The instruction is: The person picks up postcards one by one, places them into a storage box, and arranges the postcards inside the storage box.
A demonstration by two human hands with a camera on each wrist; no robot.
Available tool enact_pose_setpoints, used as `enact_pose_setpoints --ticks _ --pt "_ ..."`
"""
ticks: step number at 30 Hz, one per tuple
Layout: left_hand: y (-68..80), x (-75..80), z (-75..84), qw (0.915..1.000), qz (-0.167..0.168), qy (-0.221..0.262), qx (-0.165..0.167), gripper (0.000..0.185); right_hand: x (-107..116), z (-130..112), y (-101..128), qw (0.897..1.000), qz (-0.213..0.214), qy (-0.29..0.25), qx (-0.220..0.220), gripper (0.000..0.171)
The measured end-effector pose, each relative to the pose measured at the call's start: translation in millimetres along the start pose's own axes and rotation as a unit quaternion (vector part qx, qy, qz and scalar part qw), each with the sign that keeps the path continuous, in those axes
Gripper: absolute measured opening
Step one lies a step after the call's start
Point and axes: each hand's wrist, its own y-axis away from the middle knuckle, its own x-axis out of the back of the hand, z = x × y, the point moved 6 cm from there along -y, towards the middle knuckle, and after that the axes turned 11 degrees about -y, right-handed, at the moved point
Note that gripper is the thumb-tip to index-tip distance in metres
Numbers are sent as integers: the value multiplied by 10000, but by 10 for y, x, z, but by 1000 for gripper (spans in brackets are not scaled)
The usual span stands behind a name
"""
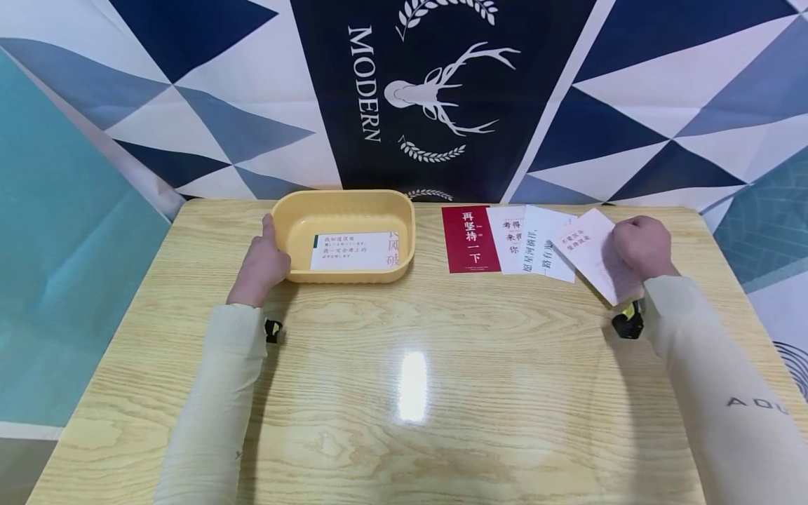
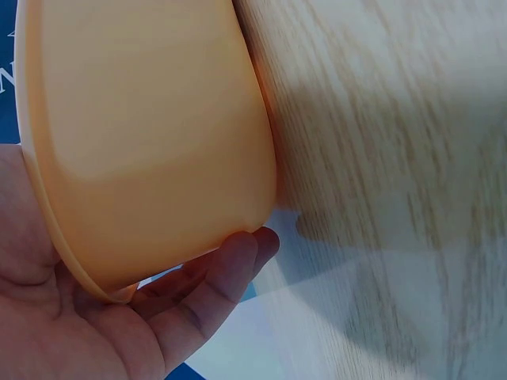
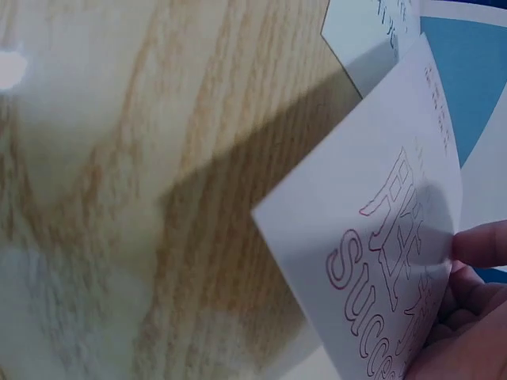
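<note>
Glossy wood-grain table (image 1: 410,351) fronts a geometric blue-and-white backdrop. Right hand (image 1: 644,245) pinches a thin white card (image 1: 593,256), lifted and tilted near the table's right edge, beside three flat cards (image 1: 505,238). Left hand (image 1: 261,263) cups the rounded yellow plastic tub (image 1: 344,207), fingers curled under its side; another card (image 1: 353,251) lies inside.

Glossy wood-grain table (image 1: 404,393), smooth matt yellow plastic tub (image 1: 344,203), thin paper cards (image 1: 593,252).
</note>
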Motion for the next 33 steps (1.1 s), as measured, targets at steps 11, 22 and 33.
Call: enact_pose_setpoints --ticks 11,22,33 --pt "-2 -10 -3 9999 9 -140 11 81 -45 -142 22 9989 -181 18 436 49" --pt "7 -4 2 10000 38 -70 -21 81 -135 -309 66 9971 -480 -26 594 51" --pt "-4 0 3 9999 108 -72 -101 81 -197 -495 118 9928 -711 23 959 50"
